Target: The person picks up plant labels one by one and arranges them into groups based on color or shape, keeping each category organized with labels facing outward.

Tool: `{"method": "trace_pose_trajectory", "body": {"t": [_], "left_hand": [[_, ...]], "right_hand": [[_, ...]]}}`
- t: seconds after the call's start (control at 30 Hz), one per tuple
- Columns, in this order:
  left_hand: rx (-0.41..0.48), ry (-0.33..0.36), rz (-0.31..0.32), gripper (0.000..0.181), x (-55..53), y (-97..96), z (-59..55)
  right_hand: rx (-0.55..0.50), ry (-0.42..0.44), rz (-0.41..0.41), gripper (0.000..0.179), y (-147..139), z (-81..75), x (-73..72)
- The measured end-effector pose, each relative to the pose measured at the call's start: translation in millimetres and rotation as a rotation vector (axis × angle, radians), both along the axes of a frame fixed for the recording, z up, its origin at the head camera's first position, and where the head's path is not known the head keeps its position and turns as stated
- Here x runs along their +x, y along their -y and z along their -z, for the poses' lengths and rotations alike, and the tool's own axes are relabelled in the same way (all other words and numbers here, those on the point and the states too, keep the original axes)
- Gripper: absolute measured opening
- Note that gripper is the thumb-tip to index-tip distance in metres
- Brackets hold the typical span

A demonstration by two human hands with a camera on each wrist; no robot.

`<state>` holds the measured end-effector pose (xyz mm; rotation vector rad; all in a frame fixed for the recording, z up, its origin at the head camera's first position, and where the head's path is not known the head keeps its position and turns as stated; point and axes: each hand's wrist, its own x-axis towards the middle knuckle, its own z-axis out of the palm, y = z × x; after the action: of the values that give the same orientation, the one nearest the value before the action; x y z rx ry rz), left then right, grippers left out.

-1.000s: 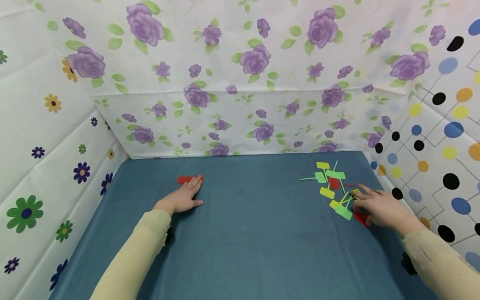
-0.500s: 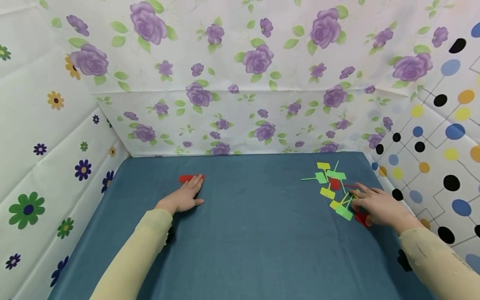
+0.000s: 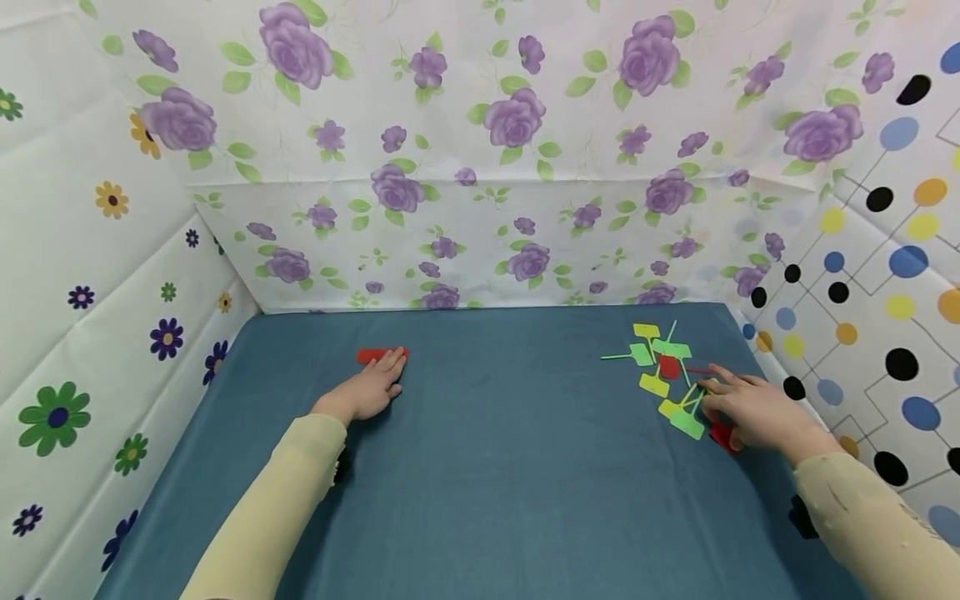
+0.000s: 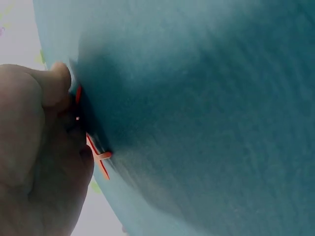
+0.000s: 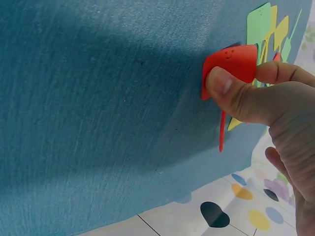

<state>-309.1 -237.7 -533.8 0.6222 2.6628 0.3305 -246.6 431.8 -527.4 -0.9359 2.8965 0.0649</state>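
Note:
My left hand reaches to the back left of the blue cloth, its extended fingers resting on a flat red strip. In the left wrist view the strip shows a short stub, and the hand hides much of it. At the right, my right hand pinches a red plant label with a small smiley mark, thumb on its plate and a finger at its edge. The label's thin stem points down in the right wrist view. Beside this hand lie green plant labels and yellow plant labels, loosely overlapping.
Another red label lies among the green and yellow ones. A blue cloth covers the table. Walls of printed sheeting enclose it: purple roses at the back, small flowers at left, coloured dots at right.
My left thumb has drawn in closer to the fingers on the red strip. My right hand keeps its pinch on the red label and has barely shifted.

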Motion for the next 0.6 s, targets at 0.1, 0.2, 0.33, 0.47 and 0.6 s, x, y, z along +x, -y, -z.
{"method": "trace_pose_trajectory", "body": {"t": [0.1,0.2,0.33,0.47,0.6], "left_hand": [[-0.01,0.005,0.003,0.061,-2.0,0.9,-0.3],[-0.014,0.019,-0.002,0.063,-2.2,2.1,-2.5],[-0.002,0.029,-0.008,0.064,-1.5,4.5,-3.7],[0.007,0.021,0.002,0.064,-2.8,6.5,-0.6],[0.008,0.017,0.003,0.065,-3.9,7.0,2.3]], "right_hand": [[-0.006,0.002,0.004,0.057,0.1,-0.2,0.1],[-0.005,0.005,0.006,0.057,0.2,-0.5,0.1],[0.0,0.003,0.001,0.058,2.4,-1.9,0.7],[0.014,0.004,-0.003,0.058,4.0,-3.3,0.6],[0.038,0.014,-0.014,0.059,4.0,-3.3,-1.1]]}}
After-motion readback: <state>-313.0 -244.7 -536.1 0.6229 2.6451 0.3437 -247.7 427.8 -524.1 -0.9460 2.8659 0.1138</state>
